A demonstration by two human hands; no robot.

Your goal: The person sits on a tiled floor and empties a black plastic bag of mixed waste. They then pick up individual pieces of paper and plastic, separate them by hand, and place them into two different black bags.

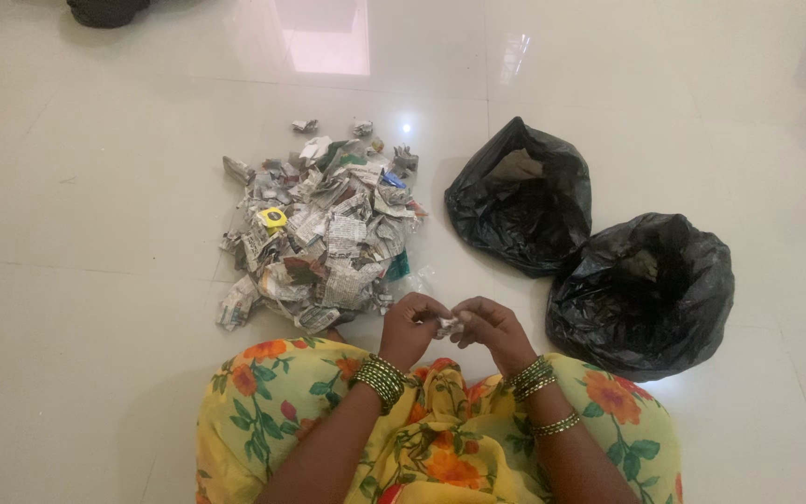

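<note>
- Yellow floral cloth (440, 448) fills the bottom of the view, draped over the lap of the person sitting on the floor (95, 327).
- Both wrists above it wear green and gold bangles (382, 378).
- Left hand (412, 327) and right hand (492, 329) meet just over the lap, and the fingers (426, 308) of both pinch one small crumpled paper scrap (447, 326) between them.
- Beyond the hands, slightly to the left, a pile of crumpled newspaper scraps (324, 233) lies on the pale glossy tiles; a few stray bits sit at its far edge.
- To the right, two black bags (520, 201) stand open and touch each other; the nearer bag (641, 294) sits just beside the right hand.
- Window light glares on the tiles at the top.
</note>
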